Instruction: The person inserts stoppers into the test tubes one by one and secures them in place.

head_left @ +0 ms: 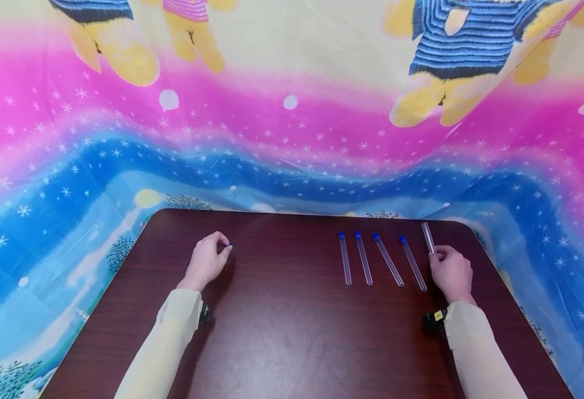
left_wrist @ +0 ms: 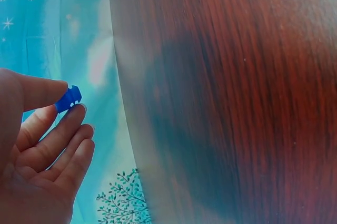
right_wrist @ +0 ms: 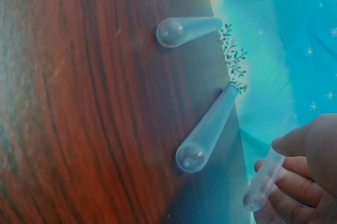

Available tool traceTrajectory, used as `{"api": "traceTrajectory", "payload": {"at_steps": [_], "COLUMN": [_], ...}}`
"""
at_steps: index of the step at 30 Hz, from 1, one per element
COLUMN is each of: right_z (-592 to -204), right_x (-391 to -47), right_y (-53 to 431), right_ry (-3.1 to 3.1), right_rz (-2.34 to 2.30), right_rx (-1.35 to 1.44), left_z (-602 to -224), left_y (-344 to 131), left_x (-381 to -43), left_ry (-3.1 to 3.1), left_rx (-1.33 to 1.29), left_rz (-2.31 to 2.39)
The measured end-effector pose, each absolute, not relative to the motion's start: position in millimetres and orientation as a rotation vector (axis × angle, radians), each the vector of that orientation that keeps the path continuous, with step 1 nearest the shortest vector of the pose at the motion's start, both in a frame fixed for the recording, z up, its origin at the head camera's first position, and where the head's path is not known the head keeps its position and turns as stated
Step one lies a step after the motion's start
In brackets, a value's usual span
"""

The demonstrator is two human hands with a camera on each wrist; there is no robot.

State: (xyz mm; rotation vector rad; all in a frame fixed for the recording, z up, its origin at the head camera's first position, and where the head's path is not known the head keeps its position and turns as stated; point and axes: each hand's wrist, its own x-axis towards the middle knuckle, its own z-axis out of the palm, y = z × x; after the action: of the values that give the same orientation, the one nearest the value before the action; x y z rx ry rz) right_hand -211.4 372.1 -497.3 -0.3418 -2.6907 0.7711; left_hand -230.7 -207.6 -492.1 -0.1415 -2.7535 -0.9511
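Between thumb and fingertips my left hand (head_left: 205, 262) pinches a small blue cap (left_wrist: 69, 99), held above the left part of the table. At the right side, my right hand (head_left: 451, 271) grips a clear test tube (head_left: 428, 237) by its lower part. No cap shows on that tube's upper end. Several clear test tubes with blue caps lie in a row to the left of the right hand; the nearest capped tube (head_left: 414, 265) is just beside it. In the right wrist view, the rounded bottom of the held tube sticks out below the fingers.
The other capped tubes, such as the leftmost tube (head_left: 345, 259), lie side by side with caps toward the far edge. Everything rests on a dark red-brown wooden table (head_left: 292, 332) with rounded corners. A patterned cloth (head_left: 282, 144) hangs behind and around it.
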Motion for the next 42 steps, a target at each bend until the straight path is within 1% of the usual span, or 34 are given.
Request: {"api": "traceTrajectory", "payload": {"at_steps": [14,42], "right_z": [-486.0,-480.0], "right_x": [-209.3,-210.9], "right_y": [353.9,320.5], "right_ry": [-2.641,-2.587], "right_rz": [0.859,0.951], "right_rx": [-0.304,-0.185], "left_z": [-488.9,-481.8], "left_y": [-201.1,-187.1], "left_x": [-231.6,-233.0], "left_ry": [-2.746,-2.704], "left_rx": [-0.166,-0.182], "left_rz": [-0.957,-1.035]}}
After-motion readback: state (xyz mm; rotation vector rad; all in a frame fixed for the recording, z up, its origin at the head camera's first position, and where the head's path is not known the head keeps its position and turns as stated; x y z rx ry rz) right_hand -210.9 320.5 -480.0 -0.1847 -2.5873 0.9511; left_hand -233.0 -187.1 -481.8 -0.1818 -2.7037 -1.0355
